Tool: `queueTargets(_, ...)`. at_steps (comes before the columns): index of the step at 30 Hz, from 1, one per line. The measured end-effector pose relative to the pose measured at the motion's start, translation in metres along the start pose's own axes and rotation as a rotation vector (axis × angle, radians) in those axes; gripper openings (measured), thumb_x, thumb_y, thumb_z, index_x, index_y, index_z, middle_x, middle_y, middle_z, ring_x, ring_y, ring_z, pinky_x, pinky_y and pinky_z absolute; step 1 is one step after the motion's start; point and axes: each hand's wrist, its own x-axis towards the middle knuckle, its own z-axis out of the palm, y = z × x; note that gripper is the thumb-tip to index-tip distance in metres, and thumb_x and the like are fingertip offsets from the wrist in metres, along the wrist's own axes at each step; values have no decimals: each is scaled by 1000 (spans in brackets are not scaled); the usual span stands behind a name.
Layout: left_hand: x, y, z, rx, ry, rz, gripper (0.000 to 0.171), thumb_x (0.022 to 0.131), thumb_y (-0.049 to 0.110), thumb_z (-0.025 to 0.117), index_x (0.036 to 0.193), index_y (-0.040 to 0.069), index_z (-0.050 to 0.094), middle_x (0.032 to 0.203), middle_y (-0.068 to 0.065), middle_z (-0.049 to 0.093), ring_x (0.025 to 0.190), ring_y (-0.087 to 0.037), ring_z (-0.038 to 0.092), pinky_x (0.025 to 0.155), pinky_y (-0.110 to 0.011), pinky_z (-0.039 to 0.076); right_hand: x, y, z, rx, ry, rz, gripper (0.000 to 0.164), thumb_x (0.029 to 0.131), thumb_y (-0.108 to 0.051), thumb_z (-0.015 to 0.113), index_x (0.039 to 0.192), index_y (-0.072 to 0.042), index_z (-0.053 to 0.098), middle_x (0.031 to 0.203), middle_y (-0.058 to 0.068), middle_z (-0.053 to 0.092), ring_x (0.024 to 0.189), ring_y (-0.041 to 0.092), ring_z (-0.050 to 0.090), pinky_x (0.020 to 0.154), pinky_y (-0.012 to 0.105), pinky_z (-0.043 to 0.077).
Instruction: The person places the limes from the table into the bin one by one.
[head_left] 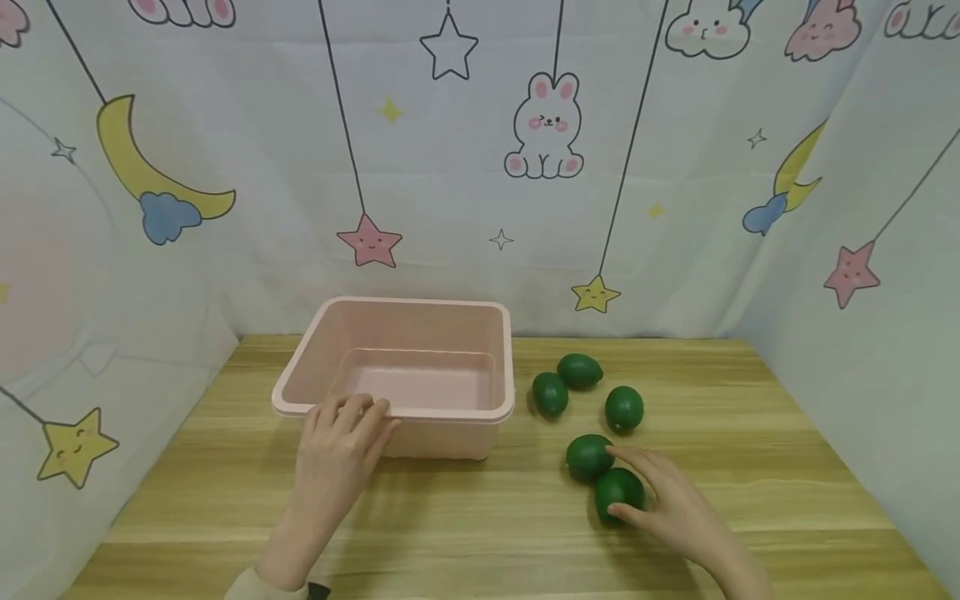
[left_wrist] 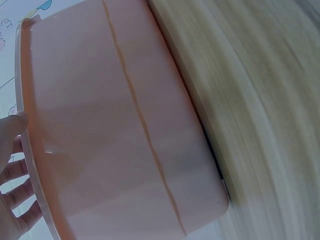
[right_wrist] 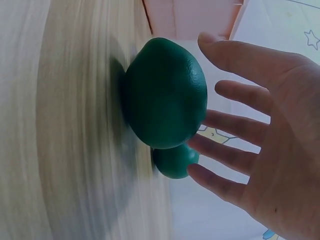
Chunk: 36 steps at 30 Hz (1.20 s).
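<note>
A pink plastic basin [head_left: 457,439] stands on the wooden table, left of the middle. My left hand [head_left: 341,450] holds its front rim; in the left wrist view the thumb [left_wrist: 15,125] lies outside and the fingers reach over the rim. At the right, my right hand [head_left: 671,504] spreads round the nearest dark green lime [head_left: 621,496], with thumb and fingers apart. A second lime [head_left: 588,458] lies against that one, by the fingertips. In the right wrist view a gap shows between the thumb and the large lime [right_wrist: 165,95].
Beyond the right hand lie three more limes: one at the right [head_left: 624,409], one near the basin [head_left: 550,395] and one at the back [head_left: 580,372]. A white cloth printed with stars and a rabbit [head_left: 548,125] walls in the table's back and sides.
</note>
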Motion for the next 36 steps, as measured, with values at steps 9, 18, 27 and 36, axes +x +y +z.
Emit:
queueTargets(9,0,-1,0,-9,-21,2,41,98,43,45,95,9,67,89,-7,61,89,-31,55,74,-42,43,0,2,2,-21,-41,27,66,76,-35,79,134,-17,54,133,8,59,122,37,54,96,59,45)
queueTargets(18,0,-1,0,-15,-13,3,41,99,43,44,94,9,67,89,-7,61,88,-31,55,73,-41,42,0,2,3,-29,-53,34,66,75,-35,79,133,-15,54,132,8,59,122,36,54,97,58,46)
queueTargets(27,0,-1,-1,-14,-21,-2,39,98,42,46,94,9,67,89,-8,62,88,-31,56,72,-41,42,0,3,5,-43,-52,26,66,74,-33,81,131,-15,55,131,4,60,120,31,57,96,52,48)
queueTargets(36,0,-1,-1,-13,-9,2,41,98,42,45,93,9,67,89,-8,62,87,-31,56,72,-41,43,0,5,9,-22,-71,51,60,73,-33,82,126,-17,58,130,4,59,119,32,58,96,52,48)
